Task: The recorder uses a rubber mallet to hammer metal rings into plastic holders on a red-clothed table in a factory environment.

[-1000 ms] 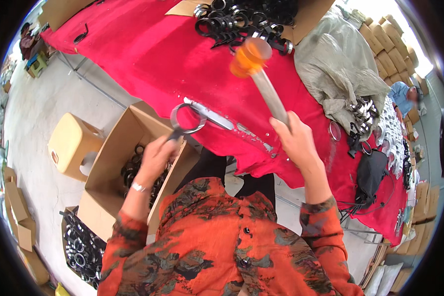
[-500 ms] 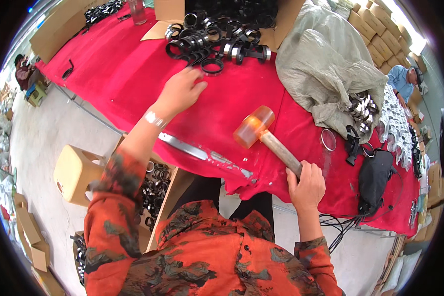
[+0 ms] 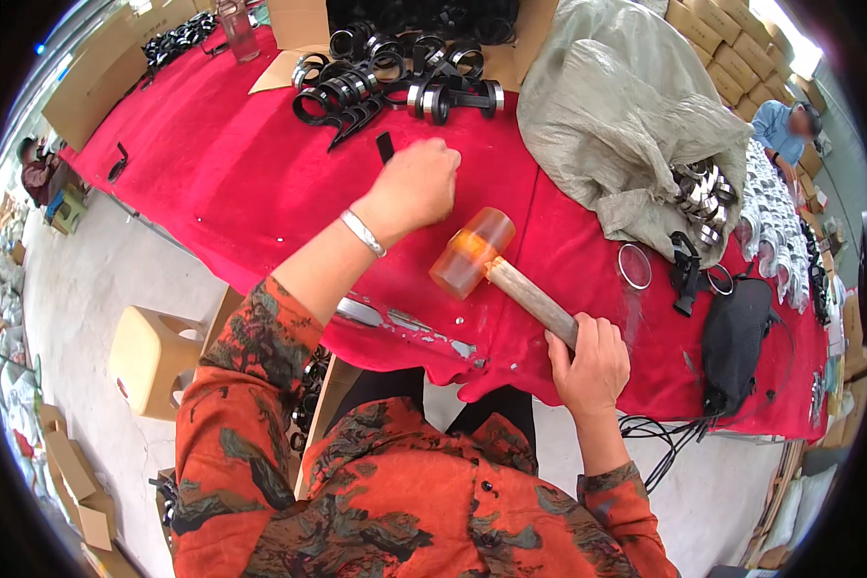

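Observation:
My left hand (image 3: 416,190) is closed over the middle of the red-covered table. A short black tab (image 3: 385,147) sticks out beyond it, seemingly part of a black ring part whose rest is hidden by the hand. My right hand (image 3: 592,364) grips the wooden handle of a mallet (image 3: 474,252) with a translucent amber head. That head is just above or on the cloth, to the right of my left wrist. Beyond my left hand lies a pile of black ring parts (image 3: 342,91), several with silver bands, spilling from an open cardboard box (image 3: 298,24).
A grey woven sack (image 3: 607,125) with silver bands (image 3: 708,197) spilling out lies at right. Near it are a metal ring (image 3: 635,266), a black clamp (image 3: 685,275) and a black pouch (image 3: 735,347). A beige stool (image 3: 154,356) stands left, and a person (image 3: 782,130) is far right.
My left hand has drawn back from the pile, toward me and right, and closed. The ring part that lay under its fingers no longer shows there. The mallet has shifted slightly left.

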Demonstrator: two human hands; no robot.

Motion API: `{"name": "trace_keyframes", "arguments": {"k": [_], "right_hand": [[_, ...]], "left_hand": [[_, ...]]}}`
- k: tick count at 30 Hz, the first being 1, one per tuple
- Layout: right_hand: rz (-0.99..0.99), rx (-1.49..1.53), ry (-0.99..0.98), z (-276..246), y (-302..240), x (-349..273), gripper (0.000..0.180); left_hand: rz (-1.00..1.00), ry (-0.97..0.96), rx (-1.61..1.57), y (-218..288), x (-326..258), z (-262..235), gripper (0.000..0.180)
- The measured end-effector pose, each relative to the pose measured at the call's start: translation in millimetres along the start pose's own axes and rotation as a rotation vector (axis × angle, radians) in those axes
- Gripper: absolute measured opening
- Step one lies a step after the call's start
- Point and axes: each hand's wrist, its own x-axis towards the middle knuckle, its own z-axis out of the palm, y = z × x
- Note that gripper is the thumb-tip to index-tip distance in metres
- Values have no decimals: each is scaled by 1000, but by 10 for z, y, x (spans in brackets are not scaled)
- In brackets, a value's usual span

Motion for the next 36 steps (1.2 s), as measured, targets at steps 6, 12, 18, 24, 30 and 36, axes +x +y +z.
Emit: {"name": "trace_keyframes", "arguments": {"k": [6,12,18,24,30,36], "right_hand": [[-11,2,-3,-27,-43,-18,35],[-5,7,26,-48,-37,-72,32],[168,293,-448,-255,-26,98,42],[670,1258,-917,-410,-719,-288,38],[492,1190,-742,-398,-1058,-262,36],[181,1136,-324,-675,-985,-273,28]], "left_hand": [[45,-221,318,-684,-463,79,18],[-59,-221,326,-549,-840,-124,33],[-504,-131,-766,-36,-1507,-611,22],[-755,175,-1500,39,-2393,-225,14],[-670,230,-1506,224,-2538,-49,10],[-586,197,-1422,173,-2588,121,16]]}}
